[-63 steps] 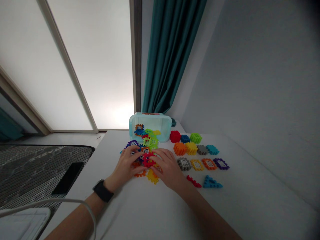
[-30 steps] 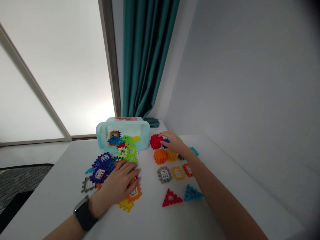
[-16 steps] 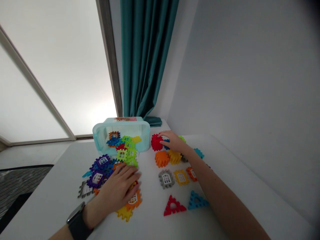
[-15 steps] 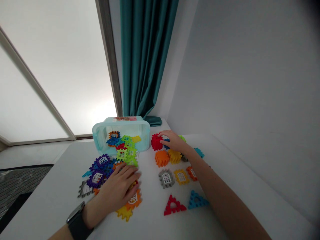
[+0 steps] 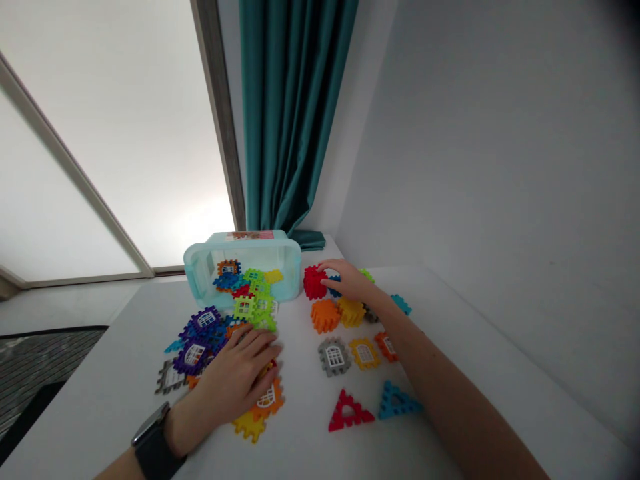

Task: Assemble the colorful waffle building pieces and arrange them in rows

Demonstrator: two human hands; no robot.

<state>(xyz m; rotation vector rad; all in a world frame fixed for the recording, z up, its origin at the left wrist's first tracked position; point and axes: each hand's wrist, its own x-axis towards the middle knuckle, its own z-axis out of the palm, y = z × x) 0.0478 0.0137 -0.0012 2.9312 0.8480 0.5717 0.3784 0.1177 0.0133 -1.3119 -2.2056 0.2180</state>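
My left hand lies palm down, its fingers stretched over a loose pile of toothed plastic building tiles. Around it are purple window tiles, an orange window tile and a yellow tile; whatever lies under the palm is hidden. At the far right my right hand has its fingertips curled on the edge of a stack of red tiles. Just beside that stack, partly behind the fingers, is a blue stack. Nearer stand an orange stack and a yellow stack.
A pale blue plastic bin lies on its side at the back, with green tiles spilling from it. In front of the stacks lie a grey window tile, a red triangle and a blue triangle. A wall bounds the right.
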